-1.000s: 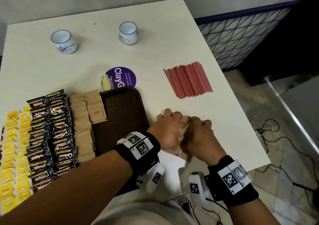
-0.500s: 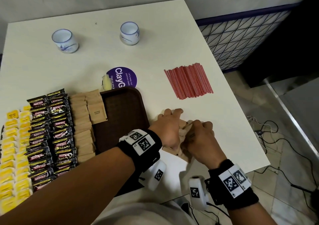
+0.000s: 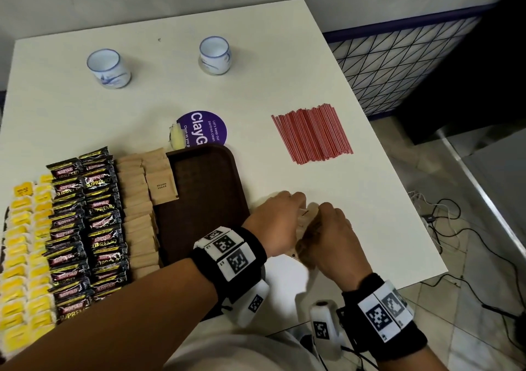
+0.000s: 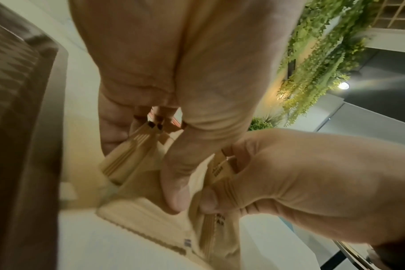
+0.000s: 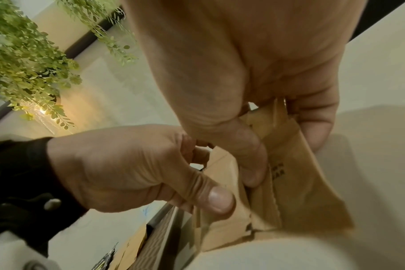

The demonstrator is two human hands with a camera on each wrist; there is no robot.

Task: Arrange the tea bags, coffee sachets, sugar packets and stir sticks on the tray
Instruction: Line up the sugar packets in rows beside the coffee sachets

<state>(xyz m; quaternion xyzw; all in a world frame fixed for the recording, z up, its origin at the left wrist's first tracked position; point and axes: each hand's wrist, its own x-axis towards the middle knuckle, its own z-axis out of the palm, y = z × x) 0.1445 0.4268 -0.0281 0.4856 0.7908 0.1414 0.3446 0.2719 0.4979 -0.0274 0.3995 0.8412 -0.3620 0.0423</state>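
Both my hands hold a bunch of brown sugar packets (image 3: 306, 217) just right of the brown tray (image 3: 205, 200). My left hand (image 3: 277, 222) pinches the bunch with its thumb (image 4: 173, 184) pressed on the packets (image 4: 141, 217). My right hand (image 3: 331, 234) grips the same bunch (image 5: 301, 191) from the other side. On the tray lie rows of yellow tea bags (image 3: 22, 256), black coffee sachets (image 3: 85, 222) and more sugar packets (image 3: 139, 214). Red stir sticks (image 3: 311, 135) lie in a flat pile on the table, beyond my hands.
Two white-and-blue cups (image 3: 108, 69) (image 3: 214, 55) stand at the back of the white table (image 3: 370, 214). A purple round sticker (image 3: 205, 127) lies behind the tray. The table's right edge is close to my right hand, with cables (image 3: 444, 219) on the floor below.
The sugar packets that lay spread flat under my hands are now gathered into a tighter bunch between both hands. The hands have closed in on each other.
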